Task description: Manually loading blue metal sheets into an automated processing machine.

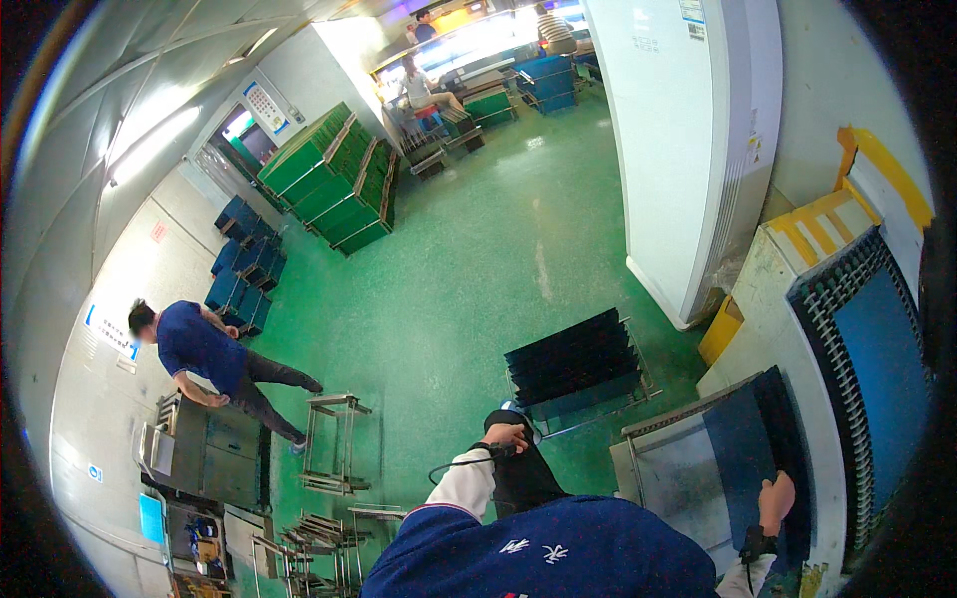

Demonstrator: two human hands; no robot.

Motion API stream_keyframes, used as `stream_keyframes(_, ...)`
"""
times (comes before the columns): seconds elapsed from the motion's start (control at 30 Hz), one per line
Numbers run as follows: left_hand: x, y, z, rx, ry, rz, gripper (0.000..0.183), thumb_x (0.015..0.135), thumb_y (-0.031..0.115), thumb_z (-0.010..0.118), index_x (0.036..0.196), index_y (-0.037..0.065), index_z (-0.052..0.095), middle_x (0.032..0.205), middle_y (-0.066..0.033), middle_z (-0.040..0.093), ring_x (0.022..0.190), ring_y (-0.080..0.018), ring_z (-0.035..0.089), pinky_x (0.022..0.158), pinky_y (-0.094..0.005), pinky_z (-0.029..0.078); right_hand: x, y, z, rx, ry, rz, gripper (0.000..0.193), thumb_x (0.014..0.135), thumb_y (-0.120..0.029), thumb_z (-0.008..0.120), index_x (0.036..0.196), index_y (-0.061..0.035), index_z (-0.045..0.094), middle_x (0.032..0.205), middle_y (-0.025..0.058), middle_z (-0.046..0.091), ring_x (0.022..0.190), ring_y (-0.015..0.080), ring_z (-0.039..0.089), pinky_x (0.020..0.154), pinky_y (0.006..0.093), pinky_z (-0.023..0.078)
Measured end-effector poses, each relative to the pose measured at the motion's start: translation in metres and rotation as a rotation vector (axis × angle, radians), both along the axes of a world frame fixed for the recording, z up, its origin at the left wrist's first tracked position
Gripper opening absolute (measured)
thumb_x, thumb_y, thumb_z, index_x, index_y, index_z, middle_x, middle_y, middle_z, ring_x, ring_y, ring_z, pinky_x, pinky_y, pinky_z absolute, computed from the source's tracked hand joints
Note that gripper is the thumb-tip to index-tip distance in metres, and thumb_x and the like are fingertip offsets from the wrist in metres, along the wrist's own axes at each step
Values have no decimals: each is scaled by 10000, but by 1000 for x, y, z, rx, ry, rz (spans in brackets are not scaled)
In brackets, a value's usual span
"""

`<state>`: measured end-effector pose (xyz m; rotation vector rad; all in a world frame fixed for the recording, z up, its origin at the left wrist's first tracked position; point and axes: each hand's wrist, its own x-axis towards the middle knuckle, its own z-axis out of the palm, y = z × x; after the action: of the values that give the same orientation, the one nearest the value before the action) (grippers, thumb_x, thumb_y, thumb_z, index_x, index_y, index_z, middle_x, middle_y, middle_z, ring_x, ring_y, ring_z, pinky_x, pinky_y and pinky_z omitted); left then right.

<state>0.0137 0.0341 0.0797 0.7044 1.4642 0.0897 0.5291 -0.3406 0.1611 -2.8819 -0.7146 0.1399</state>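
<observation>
My right hand (776, 503) is closed at the edge of a dark blue panel (733, 453), one of several thin panels leaning in a metal rack (638, 436) at the lower right. My fingers there are small and partly hidden. Over my dark trouser leg, my left hand (505, 437) rests near the knee with its fingers stretched out and nothing visible in it. Just beyond that knee, a second wire rack (598, 416) on the floor holds several near-black panels (573, 359) side by side.
A conveyor with a roller-chain edge and blue surface (882, 349) runs along the right. A tall white cabinet (668, 149) stands ahead. At left are a co-worker (204, 349), metal frames (334, 444) and stacked green crates (334, 179). More people sit at a lit bench far off.
</observation>
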Motion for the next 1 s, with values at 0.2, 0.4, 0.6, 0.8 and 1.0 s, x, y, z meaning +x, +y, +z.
stream_keyframes(0.2, 2, 2, -1, -3, -10, -8, 396, 848, 310, 572, 963, -66, 522, 780, -181, 635, 547, -225, 591, 458, -310, 465, 0, -3, -1, 2, -3, 1, 403, 717, -144, 677, 1072, 10, 567, 1030, 200, 595, 989, 337, 556, 853, 395, 431)
stream_keyframes(0.4, -4, 2, -8, 26, -35, 13, 414, 840, 260, 589, 961, -131, 534, 814, -234, 626, 648, -289, 629, 544, -340, 522, -6, 6, 15, -5, 36, -13, 393, 716, -107, 671, 1070, 33, 572, 1042, 215, 595, 1001, 339, 562, 865, 383, 433)
stream_keyframes(0.6, -2, 0, -8, 9, -42, 7, 368, 858, 327, 560, 917, -34, 518, 755, -165, 638, 497, -210, 577, 395, -299, 438, -9, 8, 21, -12, 42, -20, 395, 719, -104, 667, 1074, 38, 572, 1043, 210, 598, 1000, 337, 564, 868, 382, 433)
stream_keyframes(0.8, -1, 1, -7, -7, -28, 7, 362, 864, 316, 556, 918, -40, 517, 762, -175, 635, 508, -216, 582, 401, -299, 441, -3, 4, 9, -4, -22, 8, 395, 701, -146, 681, 1046, 18, 582, 985, 202, 611, 933, 341, 580, 808, 405, 456)
stream_keyframes(1.0, 0, 2, -5, -14, -37, 7, 354, 865, 303, 556, 935, -41, 514, 772, -182, 636, 506, -217, 580, 402, -301, 440, -3, 6, 14, -13, 8, -21, 391, 700, -130, 683, 1049, 17, 585, 1001, 203, 609, 953, 340, 576, 825, 395, 450)
